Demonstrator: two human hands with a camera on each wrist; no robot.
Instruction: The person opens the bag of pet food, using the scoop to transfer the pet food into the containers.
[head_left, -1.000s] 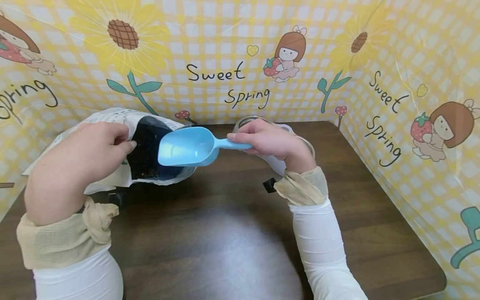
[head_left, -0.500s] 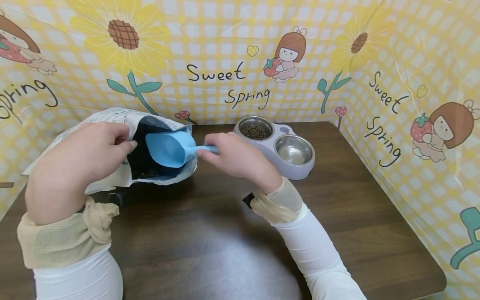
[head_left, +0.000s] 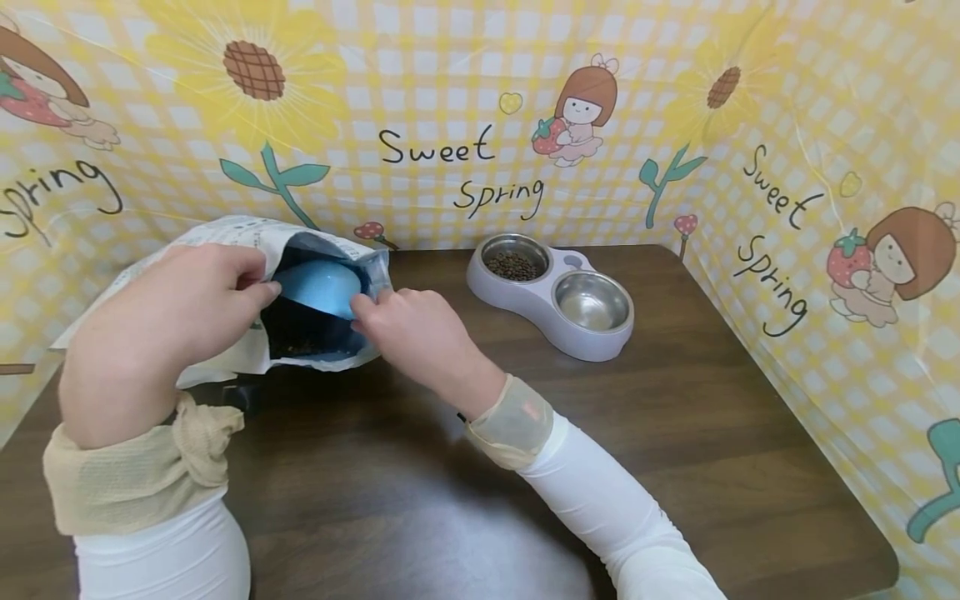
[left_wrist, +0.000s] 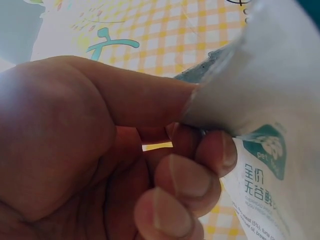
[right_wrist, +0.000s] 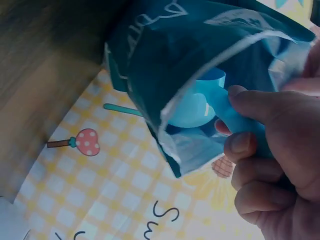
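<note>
Nearest, two white sleeves (head_left: 600, 500) reached in over the dark wood-grain table (head_left: 420, 517), each ending in a beige fabric wrap (head_left: 135, 483) at the wrist, the left one knotted. The left hand (head_left: 180, 308) pinched the edge of a pet-food bag (head_left: 255, 232) between thumb and fingers, at the near left side of its mouth. The right hand (head_left: 420, 342) had its fingers curled round the handle of a light blue plastic scoop (head_left: 318, 283). The scoop's rounded head was inside the bag's open mouth, above dark contents (head_left: 292, 337); whether it touched them could not be told. The bag stood at the left of the table, its mouth facing right; the left wrist view showed white printed packaging with a green label and Chinese characters, and the right wrist view a teal side with white lettering.

Farther back, right of the bag and well apart from it, was a pale lilac double pet-bowl stand (head_left: 525, 304). Its left steel bowl (head_left: 534, 246) held small brown kibble (head_left: 513, 267); its right steel bowl (head_left: 592, 302) gleamed nearer the front. Behind everything hung a yellow-and-white checked backdrop (head_left: 360, 187) printed with sunflowers, strawberry-holding cartoon girls and the words "Sweet Spring".
</note>
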